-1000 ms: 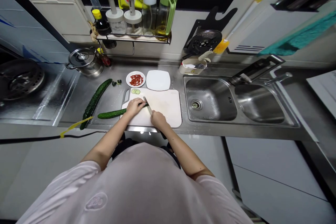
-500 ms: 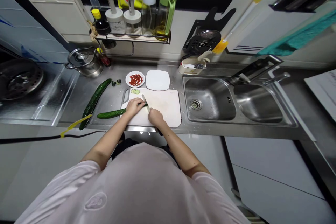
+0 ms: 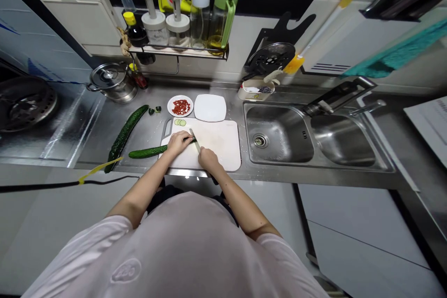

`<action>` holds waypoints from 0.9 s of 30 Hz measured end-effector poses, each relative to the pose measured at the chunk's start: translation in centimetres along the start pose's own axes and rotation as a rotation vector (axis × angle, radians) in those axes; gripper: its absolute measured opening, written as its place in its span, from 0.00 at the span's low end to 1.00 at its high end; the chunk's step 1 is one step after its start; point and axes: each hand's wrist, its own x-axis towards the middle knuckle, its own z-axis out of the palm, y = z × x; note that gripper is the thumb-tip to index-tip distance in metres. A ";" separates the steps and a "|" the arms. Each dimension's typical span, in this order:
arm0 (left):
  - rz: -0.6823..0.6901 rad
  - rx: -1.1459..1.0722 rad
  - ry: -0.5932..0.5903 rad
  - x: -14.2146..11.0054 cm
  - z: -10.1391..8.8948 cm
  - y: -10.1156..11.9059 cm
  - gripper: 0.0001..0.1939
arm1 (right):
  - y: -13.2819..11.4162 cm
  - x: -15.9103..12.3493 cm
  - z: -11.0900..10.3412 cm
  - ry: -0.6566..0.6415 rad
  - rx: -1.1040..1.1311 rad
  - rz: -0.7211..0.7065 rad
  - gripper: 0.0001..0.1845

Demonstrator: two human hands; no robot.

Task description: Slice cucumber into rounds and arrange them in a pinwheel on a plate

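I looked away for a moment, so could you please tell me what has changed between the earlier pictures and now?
Only a little: the right hand slid the knife slightly forward, then drew it back. Nothing was taken hold of or let go. The left hand stays on the cut cucumber, and the slices lie as before on the cutting board.
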 end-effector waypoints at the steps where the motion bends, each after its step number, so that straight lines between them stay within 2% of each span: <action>1: -0.002 0.003 0.000 0.0 0.0 0.0 0.11 | -0.1 0.0 0.0 -0.002 0.000 0.004 0.15; 16: 0.003 -0.014 0.002 0.0 -0.1 0.1 0.12 | -0.5 0.5 -0.1 0.043 -0.004 -0.014 0.15; 23: -0.008 -0.024 0.016 0.0 0.0 -0.1 0.11 | -0.9 0.5 -0.8 -0.001 0.014 0.014 0.16; 27: -0.006 -0.024 0.014 -0.1 0.0 0.1 0.11 | -0.8 0.2 -0.5 0.000 0.018 0.025 0.16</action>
